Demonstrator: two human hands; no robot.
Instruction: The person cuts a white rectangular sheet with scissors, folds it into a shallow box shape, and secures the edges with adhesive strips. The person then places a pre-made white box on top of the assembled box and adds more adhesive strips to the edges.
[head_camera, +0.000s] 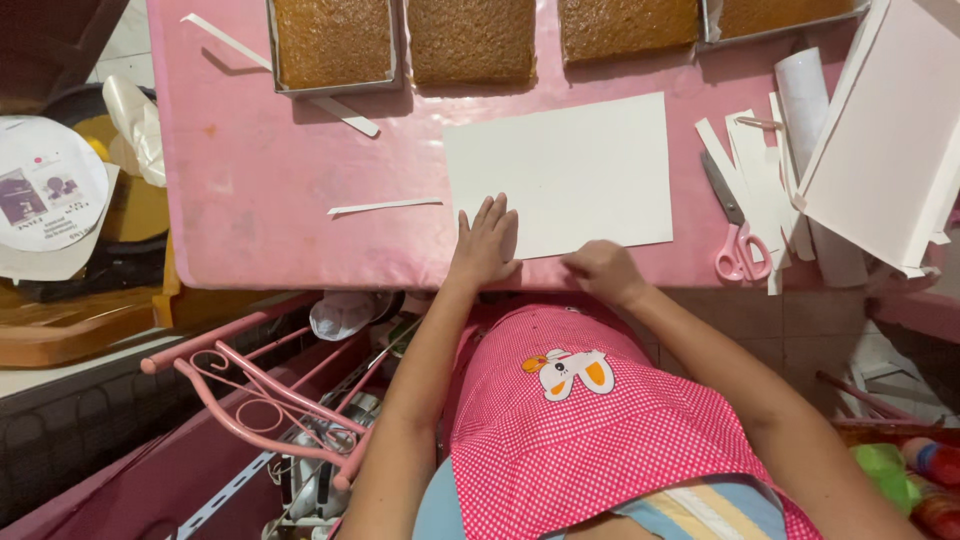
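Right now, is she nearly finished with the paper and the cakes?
Done: four brown cakes sit baked along the far edge of the pink table, and cut paper strips lie by the pink scissors. In hand: the left hand presses flat on the white sheet; the right hand pinches its near edge. Left: that sheet is whole, and the cakes are bare.

A round white label (45, 190) with small pictures lies at far left, beside the pink table (260, 190).
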